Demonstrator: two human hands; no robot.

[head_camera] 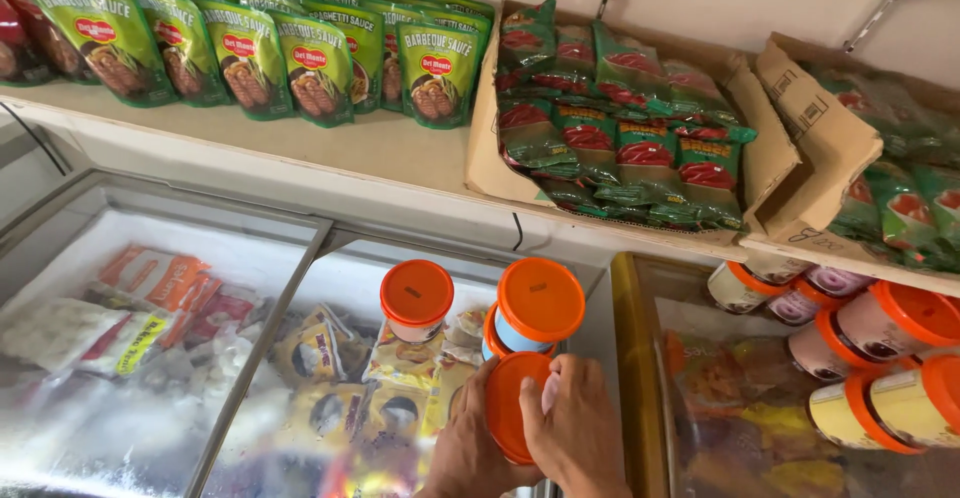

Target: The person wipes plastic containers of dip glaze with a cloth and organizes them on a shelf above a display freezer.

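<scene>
Orange-lidded tub (512, 405), near centre, sitting on glass freezer lid (330, 308); being gripped by left hand (470, 453) and right hand (575, 428), fingers wrapping lid. Lying just beyond: two matching tubs (525, 313). Standing far left: sauce pouches (250, 53).

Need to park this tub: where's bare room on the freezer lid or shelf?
Bare glass lies left of the lone tub on the freezer lid. Bare shelf runs between the green pouches and the cardboard box. Crowded: the tubs at right.
</scene>
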